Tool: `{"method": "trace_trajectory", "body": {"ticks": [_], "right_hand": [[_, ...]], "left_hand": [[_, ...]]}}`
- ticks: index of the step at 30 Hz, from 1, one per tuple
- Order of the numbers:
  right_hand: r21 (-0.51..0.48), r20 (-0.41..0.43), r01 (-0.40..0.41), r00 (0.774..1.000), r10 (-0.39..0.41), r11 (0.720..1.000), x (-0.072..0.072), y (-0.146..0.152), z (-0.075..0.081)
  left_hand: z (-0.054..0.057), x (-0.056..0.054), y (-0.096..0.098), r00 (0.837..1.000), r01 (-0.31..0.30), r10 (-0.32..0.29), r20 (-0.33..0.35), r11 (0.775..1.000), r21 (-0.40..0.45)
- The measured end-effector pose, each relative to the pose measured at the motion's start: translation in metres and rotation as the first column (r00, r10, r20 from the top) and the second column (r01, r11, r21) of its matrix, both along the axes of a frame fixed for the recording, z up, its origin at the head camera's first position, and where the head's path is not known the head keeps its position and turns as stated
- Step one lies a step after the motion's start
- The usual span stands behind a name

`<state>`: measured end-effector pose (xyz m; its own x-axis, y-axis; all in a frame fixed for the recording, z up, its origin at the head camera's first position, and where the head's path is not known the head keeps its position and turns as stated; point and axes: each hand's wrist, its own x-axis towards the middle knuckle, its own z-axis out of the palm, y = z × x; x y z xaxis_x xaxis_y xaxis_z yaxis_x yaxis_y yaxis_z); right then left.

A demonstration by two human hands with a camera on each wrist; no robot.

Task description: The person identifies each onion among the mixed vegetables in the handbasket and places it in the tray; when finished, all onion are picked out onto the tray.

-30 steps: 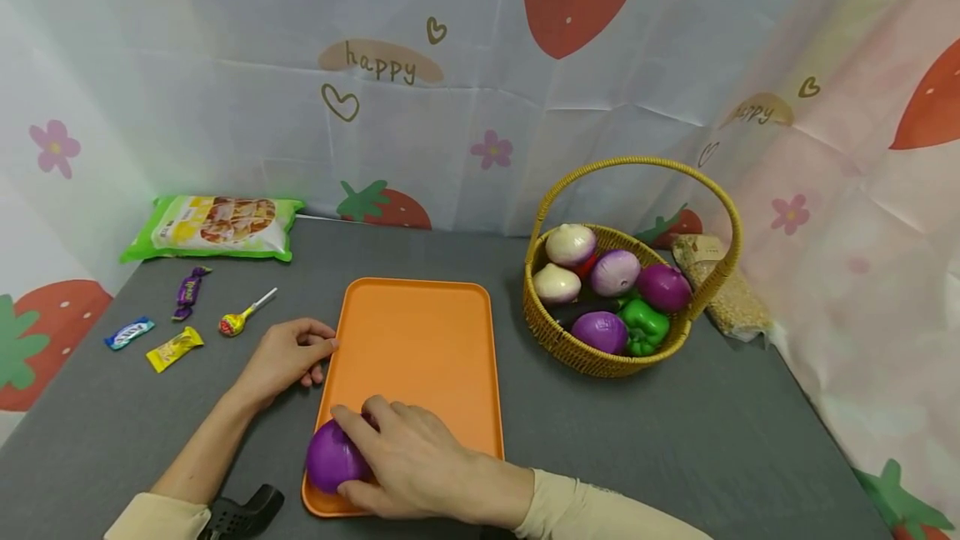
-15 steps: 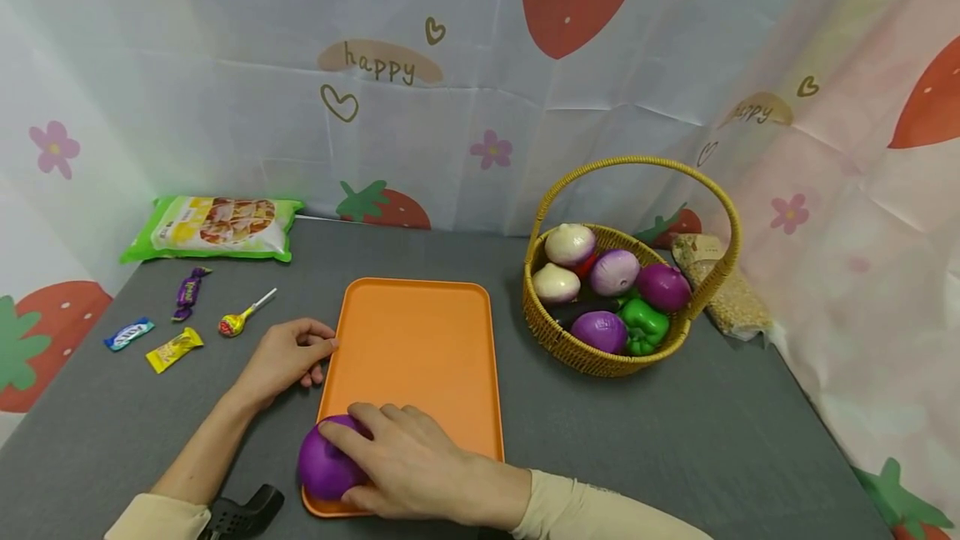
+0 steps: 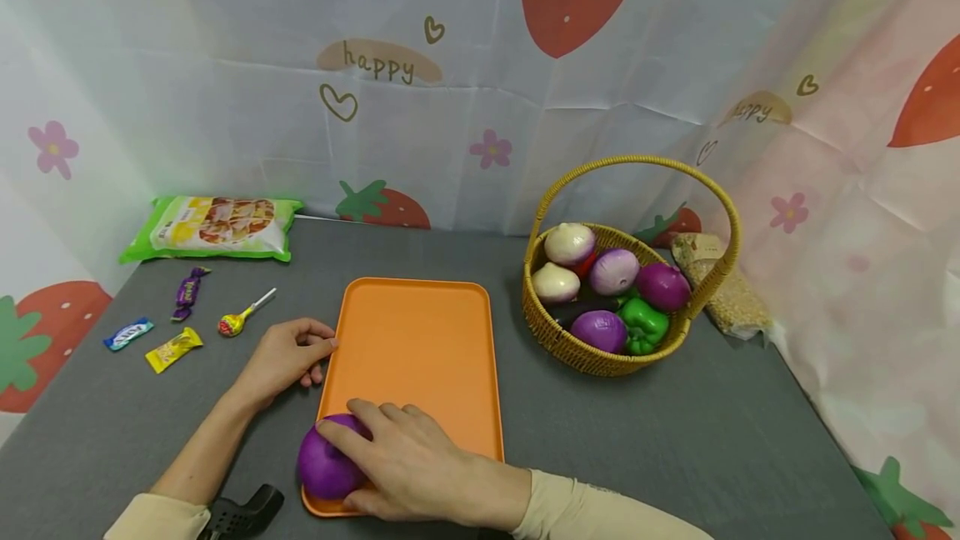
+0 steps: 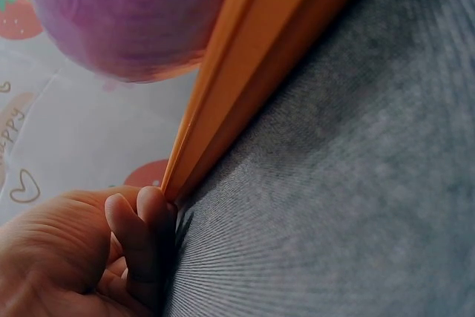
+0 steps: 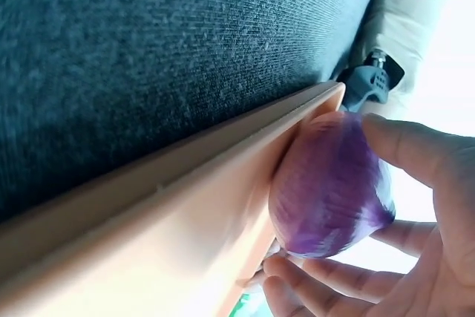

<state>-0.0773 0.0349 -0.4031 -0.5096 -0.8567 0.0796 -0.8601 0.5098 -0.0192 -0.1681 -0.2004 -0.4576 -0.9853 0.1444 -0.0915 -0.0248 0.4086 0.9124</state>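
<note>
A purple onion (image 3: pixel 330 461) rests at the near left corner of an orange tray (image 3: pixel 416 340), overlapping its rim in the head view. My right hand (image 3: pixel 420 461) holds the onion from its right side, fingers over the top and thumb low at the front. Seen from the right wrist, the onion (image 5: pixel 330 187) sits against the tray's surface, with its pointed end toward my palm. At the tray's left edge, my left hand (image 3: pixel 288 357) pinches the rim. In the left wrist view those fingertips (image 4: pixel 152 206) meet the tray's edge (image 4: pixel 223 102).
Right of the tray stands a wicker basket (image 3: pixel 600 363) of onions, a green pepper (image 3: pixel 643 326) and an eggplant (image 3: pixel 581 309). A bag of grains (image 3: pixel 731 298) lies behind it. Leftward are a lollipop (image 3: pixel 234 323), wrapped candies (image 3: pixel 175 349) and a green snack bag (image 3: pixel 217 227).
The onion has shifted slightly left toward the tray's corner, with my right hand following over it; during the last half second it barely moves. My left hand stays at the tray's edge.
</note>
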Motion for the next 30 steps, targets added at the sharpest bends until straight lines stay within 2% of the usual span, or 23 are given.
{"method": "trace_trajectory", "body": {"ticks": [7,11,14,17,19,23,26,30], "right_hand": [[-0.008,-0.068,0.028,0.997,-0.028,1.0,-0.001,0.002,0.004],[-0.085,-0.071,0.076,0.994,-0.082,0.994,-0.006,0.012,0.01],[-0.196,-0.066,0.133,0.987,-0.148,0.972,-0.013,0.03,0.016],[-0.304,-0.082,0.197,0.969,-0.232,0.932,-0.025,0.056,0.025],[-0.365,-0.093,0.245,0.95,-0.297,0.898,-0.035,0.079,0.031],[-0.43,-0.06,0.383,0.891,-0.449,0.817,-0.053,0.128,0.04],[-0.423,-0.009,0.501,0.831,-0.557,0.755,-0.063,0.162,0.042],[-0.343,0.069,0.646,0.741,-0.668,0.682,-0.074,0.195,0.043]], "left_hand": [[0.001,0.002,-0.002,1.0,-0.006,0.006,0.006,1.0,-0.004],[0.001,0.002,-0.002,1.0,-0.005,0.005,0.02,1.0,-0.01],[0.0,-0.001,-0.002,1.0,-0.004,0.005,0.03,1.0,-0.016],[-0.002,-0.003,-0.001,0.999,-0.004,0.005,0.035,1.0,-0.019],[-0.002,-0.004,-0.001,0.999,-0.005,0.006,0.036,1.0,-0.021],[-0.002,-0.004,0.0,0.999,0.0,0.001,0.035,1.0,-0.021],[-0.001,-0.003,-0.001,1.0,0.004,-0.003,0.028,1.0,-0.02],[-0.002,-0.001,-0.003,1.0,0.0,0.0,0.026,1.0,-0.014]]}}
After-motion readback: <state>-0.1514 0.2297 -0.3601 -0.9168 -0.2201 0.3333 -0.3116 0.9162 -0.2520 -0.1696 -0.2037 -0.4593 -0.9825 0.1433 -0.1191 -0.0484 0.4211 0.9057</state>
